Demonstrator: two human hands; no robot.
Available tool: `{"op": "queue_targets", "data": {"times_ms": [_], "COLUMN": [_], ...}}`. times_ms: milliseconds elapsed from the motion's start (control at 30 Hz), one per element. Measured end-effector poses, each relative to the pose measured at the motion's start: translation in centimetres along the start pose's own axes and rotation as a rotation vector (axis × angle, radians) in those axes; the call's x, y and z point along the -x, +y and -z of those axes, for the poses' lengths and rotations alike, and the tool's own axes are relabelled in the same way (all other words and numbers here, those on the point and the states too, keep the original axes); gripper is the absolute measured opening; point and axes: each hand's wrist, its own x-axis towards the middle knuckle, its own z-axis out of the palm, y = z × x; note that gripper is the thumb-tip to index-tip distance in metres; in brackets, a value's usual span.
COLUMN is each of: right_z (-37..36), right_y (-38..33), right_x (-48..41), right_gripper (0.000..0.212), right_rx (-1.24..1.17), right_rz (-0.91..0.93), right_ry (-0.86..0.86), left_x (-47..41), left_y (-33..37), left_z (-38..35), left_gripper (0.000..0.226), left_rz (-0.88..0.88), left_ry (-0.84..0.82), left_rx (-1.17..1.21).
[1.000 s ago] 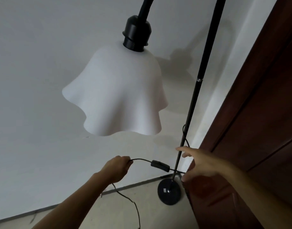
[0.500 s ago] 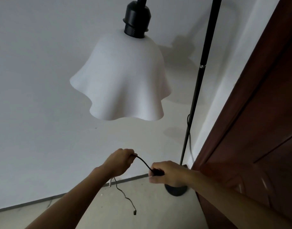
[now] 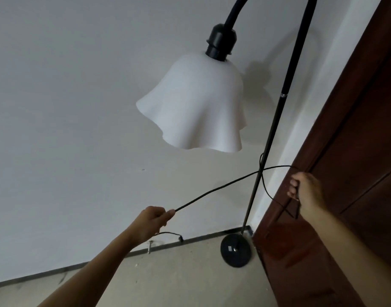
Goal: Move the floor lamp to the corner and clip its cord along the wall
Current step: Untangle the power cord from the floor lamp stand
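Note:
A black floor lamp stands in the corner, its round base [image 3: 235,250] on the floor, its thin pole [image 3: 276,120] rising past a wavy white shade [image 3: 196,107]. Its black cord [image 3: 221,186] stretches taut across the pole between my hands. My left hand [image 3: 153,220] pinches the cord at lower left, and the cord's loose end [image 3: 168,234] hangs just below that hand. My right hand [image 3: 305,191] is closed around the cord's dark inline switch beside the wooden door, and a loop of cord runs from it back to the pole.
A white wall [image 3: 79,107] fills the left, meeting a beige floor [image 3: 179,278] at a dark skirting strip. A reddish-brown wooden door [image 3: 356,151] closes the right side. A small pale peg-like thing [image 3: 150,245] sticks out near the skirting under my left hand.
My right hand took the inline switch and moved up and right to the door, pulling the cord taut across the pole. My left hand kept its hold on the cord.

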Motion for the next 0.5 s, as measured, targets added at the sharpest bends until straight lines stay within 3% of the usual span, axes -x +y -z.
{"op": "queue_targets", "data": {"times_ms": [133,233,400,500], "right_z": [2.1,3.0,2.6,1.9], "right_y": [-0.2,1.6,8.3,11.1], "right_x": [0.1,1.2,5.7,8.0], "right_gripper": [0.018,0.019,0.024,0.032], "right_rx": [-0.113,0.040,0.653,0.809], "right_rz": [-0.039,0.006,0.103,0.144], "right_ry": [0.208,0.283,-0.115,-0.297], "left_x": [1.8,2.7,3.6,3.8], "left_y": [-2.6,-4.5,-4.6,-3.7], "left_z": [1.4,2.0,1.4,0.4], "left_gripper": [0.051,0.050,0.048,0.048], "left_rz": [0.063,0.100,0.054,0.009], "left_ry": [0.044,0.089,0.167,0.175], "left_rx": [0.039,0.063,0.103,0.088]}}
